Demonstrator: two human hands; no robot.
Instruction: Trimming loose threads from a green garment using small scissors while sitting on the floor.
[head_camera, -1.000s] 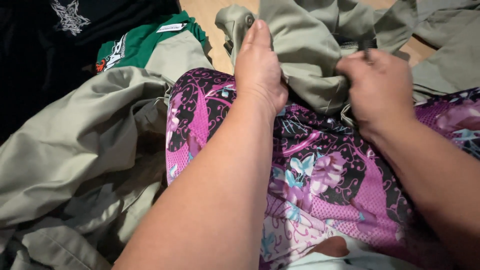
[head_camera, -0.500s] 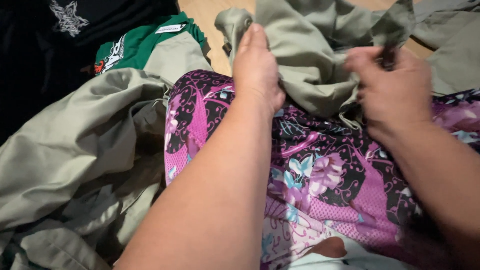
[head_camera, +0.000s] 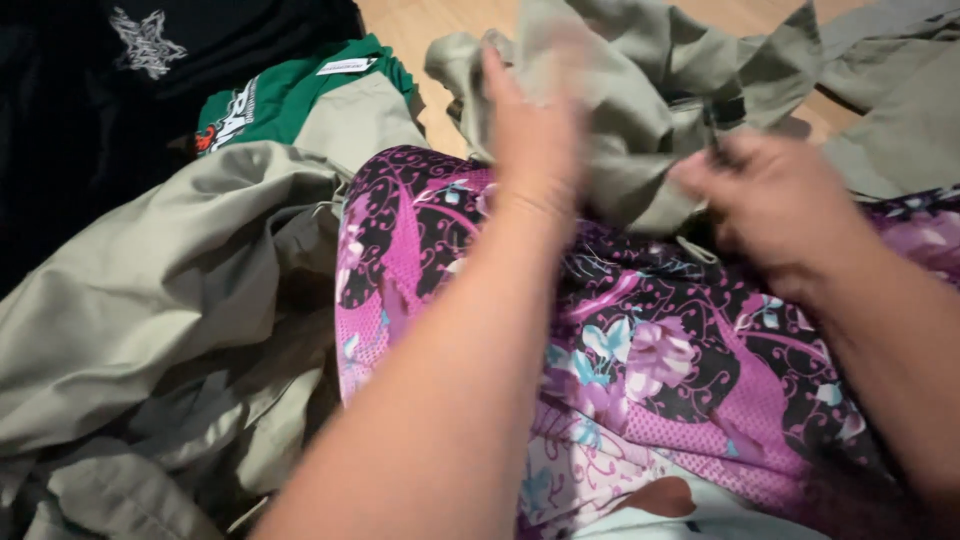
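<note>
Item: olive-grey garment (head_camera: 650, 110), at twelve o'clock, pinched in left hand (head_camera: 535, 130) and right hand (head_camera: 770, 205), both clamped on cloth. Best handled with both grips taut and level above the purple floral fabric (head_camera: 650, 370).

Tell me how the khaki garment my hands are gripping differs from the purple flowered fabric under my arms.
The khaki garment is plain grey-green; the purple flowered fabric carries a busy pink, black and blue print. The khaki garment is bunched and lifted in the grip of the left hand and right hand; the flowered fabric lies spread flat beneath the forearms. Both are soft cloth.
</note>
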